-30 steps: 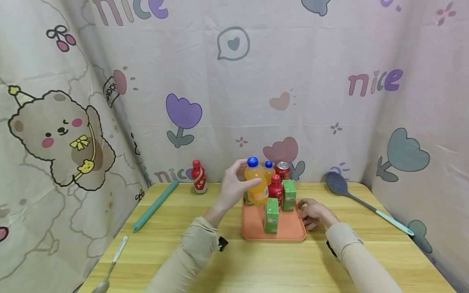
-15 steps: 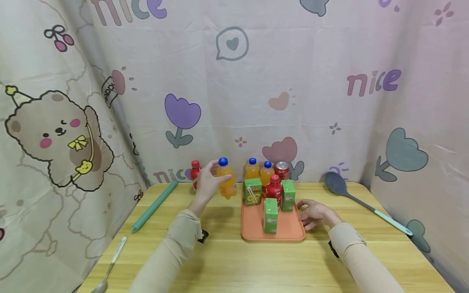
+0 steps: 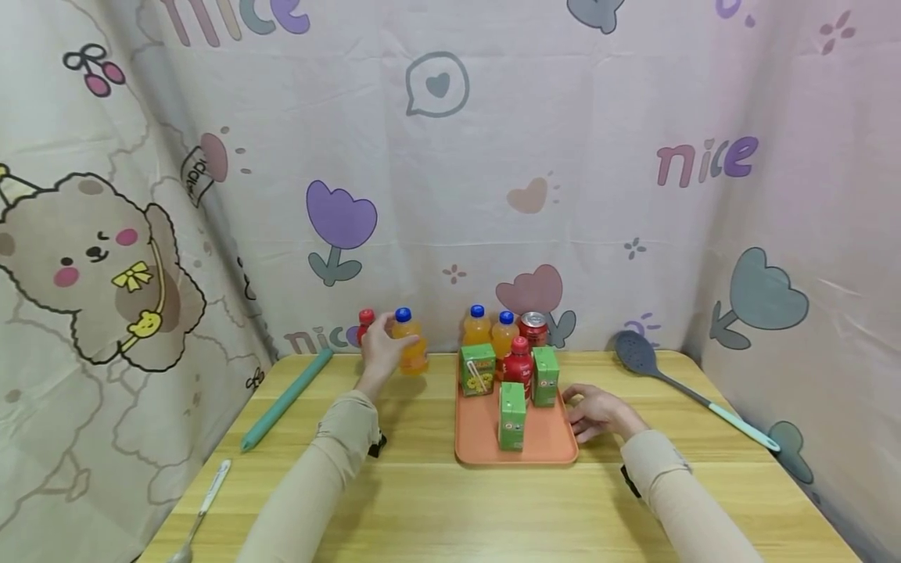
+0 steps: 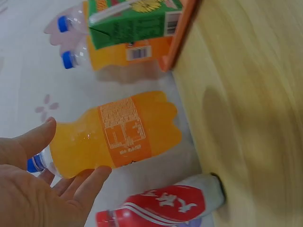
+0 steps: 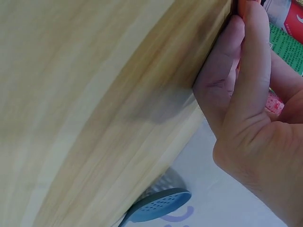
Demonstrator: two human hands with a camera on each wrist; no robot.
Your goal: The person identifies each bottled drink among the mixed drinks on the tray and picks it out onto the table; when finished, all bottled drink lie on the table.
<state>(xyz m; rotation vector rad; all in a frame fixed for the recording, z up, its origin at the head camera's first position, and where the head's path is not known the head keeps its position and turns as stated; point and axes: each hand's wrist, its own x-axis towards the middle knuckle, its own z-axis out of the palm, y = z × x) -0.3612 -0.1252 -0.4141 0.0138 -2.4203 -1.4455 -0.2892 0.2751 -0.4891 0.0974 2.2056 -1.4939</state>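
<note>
My left hand (image 3: 380, 352) grips a bottle of orange drink with a blue cap (image 3: 411, 344) near its top, thumb on one side and fingers on the other. In the left wrist view the bottle (image 4: 118, 135) hangs a little above the table. Just left of it stands a red and white bottle (image 4: 175, 201), partly hidden by my hand in the head view. My right hand (image 3: 598, 412) holds the right rim of the orange tray (image 3: 479, 438), its thumb and fingers at the edge. On the tray stand several green juice cartons (image 3: 512, 418) and a red bottle (image 3: 518, 367).
Two more orange drink bottles (image 3: 477, 324) and a red can (image 3: 533, 328) stand at the tray's back. A green rolling-pin-like stick (image 3: 287, 400) and a spoon (image 3: 204, 508) lie on the left. A slotted skimmer (image 3: 676, 375) lies on the right. Curtains enclose the table (image 3: 450, 516).
My left hand has carried the orange drink bottle leftward from over the tray to beside the red and white bottle, and lowered it. The right hand has stayed at the tray's rim.
</note>
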